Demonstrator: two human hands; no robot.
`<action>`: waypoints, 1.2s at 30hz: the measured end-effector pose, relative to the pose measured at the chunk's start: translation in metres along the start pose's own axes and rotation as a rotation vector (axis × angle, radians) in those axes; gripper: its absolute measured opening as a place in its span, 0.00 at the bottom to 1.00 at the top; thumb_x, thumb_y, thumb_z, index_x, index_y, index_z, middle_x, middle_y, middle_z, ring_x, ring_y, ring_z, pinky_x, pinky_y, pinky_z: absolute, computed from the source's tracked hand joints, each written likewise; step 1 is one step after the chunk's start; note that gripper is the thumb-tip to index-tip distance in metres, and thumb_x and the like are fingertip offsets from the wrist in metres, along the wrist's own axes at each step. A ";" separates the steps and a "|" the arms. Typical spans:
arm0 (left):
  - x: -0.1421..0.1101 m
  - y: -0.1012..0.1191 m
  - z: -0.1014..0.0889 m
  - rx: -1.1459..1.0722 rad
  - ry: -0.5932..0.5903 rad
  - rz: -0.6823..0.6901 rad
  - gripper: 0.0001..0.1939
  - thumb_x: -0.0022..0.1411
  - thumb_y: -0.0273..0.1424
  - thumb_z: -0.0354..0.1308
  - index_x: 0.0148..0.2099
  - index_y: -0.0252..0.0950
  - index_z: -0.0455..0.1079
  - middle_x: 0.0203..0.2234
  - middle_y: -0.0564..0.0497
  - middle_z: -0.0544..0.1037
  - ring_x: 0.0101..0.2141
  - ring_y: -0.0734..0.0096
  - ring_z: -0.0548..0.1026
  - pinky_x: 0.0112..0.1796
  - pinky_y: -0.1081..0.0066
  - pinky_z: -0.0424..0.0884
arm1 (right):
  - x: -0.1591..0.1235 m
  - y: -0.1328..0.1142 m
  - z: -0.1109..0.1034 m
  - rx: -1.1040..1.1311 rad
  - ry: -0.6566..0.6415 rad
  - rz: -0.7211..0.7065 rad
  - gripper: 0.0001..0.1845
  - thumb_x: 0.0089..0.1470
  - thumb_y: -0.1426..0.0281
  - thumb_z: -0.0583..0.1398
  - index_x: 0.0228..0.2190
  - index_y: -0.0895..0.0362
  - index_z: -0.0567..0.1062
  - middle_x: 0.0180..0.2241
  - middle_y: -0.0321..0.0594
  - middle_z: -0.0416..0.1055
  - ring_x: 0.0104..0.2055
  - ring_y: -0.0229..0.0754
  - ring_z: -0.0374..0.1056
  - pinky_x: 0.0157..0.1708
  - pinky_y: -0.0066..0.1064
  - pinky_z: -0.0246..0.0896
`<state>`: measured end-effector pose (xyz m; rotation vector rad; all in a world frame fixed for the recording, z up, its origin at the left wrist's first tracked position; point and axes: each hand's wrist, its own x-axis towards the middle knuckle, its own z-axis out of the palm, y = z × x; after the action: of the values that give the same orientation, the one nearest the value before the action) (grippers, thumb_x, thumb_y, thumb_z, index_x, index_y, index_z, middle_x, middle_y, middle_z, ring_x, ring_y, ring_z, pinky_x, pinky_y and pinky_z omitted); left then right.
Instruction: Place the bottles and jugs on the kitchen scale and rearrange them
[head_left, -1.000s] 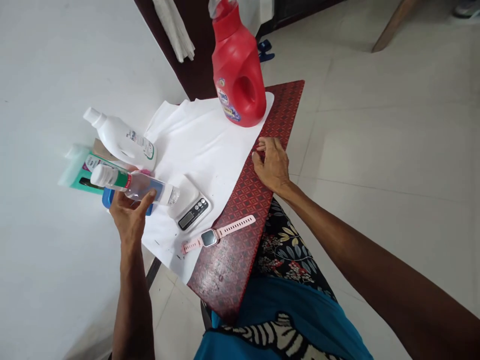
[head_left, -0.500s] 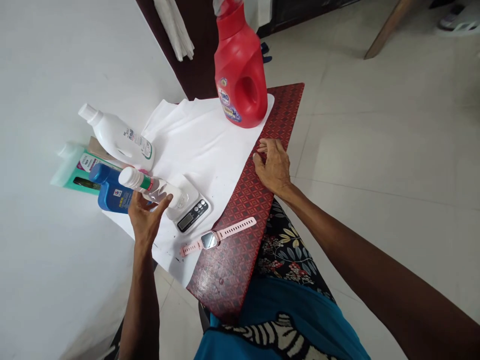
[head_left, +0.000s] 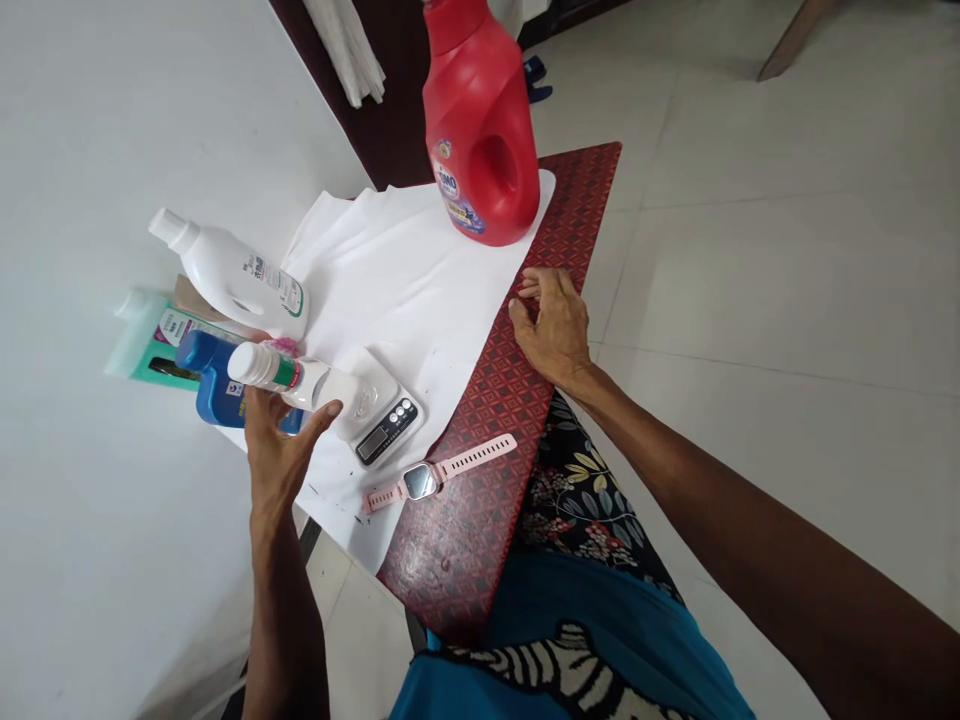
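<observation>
Clear bottle (head_left: 319, 386), white-capped, stands with its base over the white scale (head_left: 388, 430); contact is hard to judge. Left hand (head_left: 279, 448) clasps it, thumb on one side, fingers on the other. Pink watch (head_left: 420, 482) lies just beside the scale. Right hand (head_left: 555, 325) rests at the red tabletop (head_left: 577, 190) edge, fingers loosely curled, thumb apart. Red jug (head_left: 466, 110) stands beyond.

Red jug (head_left: 480, 125), far side: brand "OMO" on front label (head_left: 454, 192); smaller print under it illegible. White bottle (head_left: 238, 278), left: dark Chinese characters, too small to read surely. Blue bottle (head_left: 217, 372), nearer: small white square logo, characters beside it partly hidden. Clear bottle (head_left: 304, 384): print on green-red band unreadable. Green pack (head_left: 147, 362), farthest left: white-purple label, words too fine. Scale (head_left: 391, 388): panel markings too tiny.
</observation>
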<state>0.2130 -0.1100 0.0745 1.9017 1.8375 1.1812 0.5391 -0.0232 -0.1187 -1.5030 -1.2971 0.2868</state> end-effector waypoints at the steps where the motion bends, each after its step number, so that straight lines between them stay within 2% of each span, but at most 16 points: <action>1: 0.000 0.001 0.004 0.007 -0.025 -0.006 0.44 0.50 0.44 0.81 0.67 0.41 0.74 0.59 0.39 0.80 0.58 0.46 0.81 0.57 0.50 0.81 | 0.000 0.000 0.000 0.003 0.003 0.000 0.19 0.64 0.67 0.58 0.56 0.52 0.72 0.52 0.52 0.77 0.52 0.59 0.77 0.61 0.61 0.73; 3: 0.000 0.002 0.010 0.030 -0.021 -0.032 0.39 0.52 0.44 0.79 0.64 0.39 0.76 0.55 0.40 0.83 0.56 0.48 0.82 0.57 0.49 0.81 | 0.000 -0.001 -0.001 0.011 0.006 -0.003 0.19 0.64 0.68 0.58 0.56 0.52 0.72 0.52 0.52 0.77 0.52 0.58 0.77 0.61 0.61 0.74; 7: 0.014 -0.005 0.017 0.023 0.085 -0.038 0.34 0.55 0.43 0.77 0.60 0.36 0.78 0.51 0.42 0.85 0.51 0.52 0.84 0.55 0.51 0.82 | 0.000 -0.001 0.000 0.021 0.018 -0.015 0.19 0.64 0.67 0.58 0.56 0.50 0.72 0.51 0.50 0.77 0.51 0.58 0.77 0.60 0.61 0.75; 9: 0.033 -0.013 0.019 -0.006 0.144 0.004 0.33 0.56 0.44 0.76 0.60 0.36 0.77 0.52 0.42 0.85 0.52 0.53 0.84 0.55 0.53 0.82 | 0.000 -0.001 0.000 0.026 0.029 -0.019 0.19 0.63 0.67 0.58 0.55 0.50 0.72 0.51 0.49 0.77 0.51 0.57 0.78 0.60 0.60 0.76; 13: 0.091 -0.039 0.026 -0.054 0.207 0.038 0.35 0.55 0.44 0.76 0.60 0.34 0.74 0.52 0.39 0.84 0.52 0.52 0.84 0.55 0.54 0.81 | 0.001 -0.002 0.001 0.043 0.041 -0.019 0.20 0.60 0.70 0.59 0.54 0.51 0.72 0.50 0.49 0.77 0.49 0.57 0.78 0.58 0.57 0.76; 16: 0.128 -0.062 0.037 0.050 0.253 -0.070 0.31 0.49 0.39 0.79 0.52 0.34 0.74 0.47 0.40 0.84 0.50 0.48 0.84 0.59 0.48 0.78 | 0.001 -0.004 0.000 0.042 0.052 -0.015 0.20 0.59 0.71 0.59 0.53 0.51 0.73 0.48 0.48 0.78 0.48 0.57 0.78 0.57 0.58 0.76; 19: 0.145 -0.079 0.049 0.186 0.281 -0.202 0.26 0.50 0.36 0.79 0.46 0.36 0.72 0.47 0.37 0.84 0.54 0.42 0.82 0.63 0.44 0.73 | 0.001 -0.005 -0.001 0.044 0.057 -0.016 0.19 0.59 0.71 0.59 0.52 0.53 0.74 0.48 0.49 0.77 0.48 0.57 0.78 0.56 0.58 0.76; 23: 0.151 -0.091 0.057 0.251 0.271 -0.261 0.25 0.56 0.36 0.76 0.51 0.36 0.71 0.55 0.33 0.81 0.61 0.39 0.78 0.66 0.43 0.70 | 0.001 -0.006 -0.001 0.047 0.066 -0.023 0.18 0.60 0.71 0.58 0.52 0.53 0.74 0.47 0.49 0.78 0.48 0.56 0.78 0.55 0.56 0.76; 26: 0.155 -0.091 0.058 0.273 0.275 -0.275 0.28 0.58 0.34 0.76 0.56 0.35 0.70 0.60 0.31 0.77 0.65 0.36 0.74 0.68 0.39 0.68 | 0.001 -0.006 -0.002 0.049 0.065 -0.023 0.18 0.60 0.71 0.58 0.52 0.53 0.74 0.47 0.49 0.77 0.48 0.56 0.78 0.55 0.55 0.77; 28: 0.157 -0.087 0.059 0.296 0.303 -0.264 0.31 0.57 0.32 0.77 0.59 0.34 0.69 0.65 0.28 0.72 0.70 0.34 0.68 0.70 0.38 0.64 | 0.002 -0.006 -0.002 0.054 0.060 -0.020 0.18 0.61 0.70 0.58 0.52 0.53 0.74 0.48 0.49 0.77 0.48 0.56 0.78 0.55 0.54 0.76; 32: 0.150 -0.075 0.059 0.331 0.333 -0.214 0.45 0.52 0.27 0.79 0.67 0.26 0.63 0.68 0.22 0.65 0.74 0.35 0.59 0.74 0.44 0.57 | 0.003 -0.007 -0.001 0.070 0.062 -0.012 0.18 0.60 0.71 0.58 0.51 0.53 0.73 0.47 0.49 0.77 0.48 0.57 0.77 0.55 0.55 0.75; 34: 0.140 -0.066 0.059 0.340 0.339 -0.196 0.55 0.51 0.30 0.80 0.73 0.22 0.54 0.70 0.19 0.60 0.76 0.32 0.55 0.76 0.42 0.51 | 0.003 -0.008 -0.001 0.078 0.059 -0.014 0.18 0.59 0.72 0.59 0.51 0.53 0.73 0.46 0.49 0.77 0.48 0.57 0.77 0.55 0.55 0.75; 36: 0.129 -0.054 0.062 0.351 0.379 -0.113 0.62 0.52 0.35 0.80 0.76 0.21 0.46 0.73 0.16 0.53 0.77 0.28 0.50 0.77 0.39 0.45 | 0.003 -0.009 -0.001 0.080 0.061 -0.016 0.18 0.59 0.72 0.59 0.51 0.53 0.73 0.46 0.49 0.77 0.48 0.57 0.77 0.55 0.55 0.75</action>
<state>0.2010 0.0396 0.0470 1.7990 2.4601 1.3238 0.5359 -0.0233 -0.1094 -1.4226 -1.2352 0.2771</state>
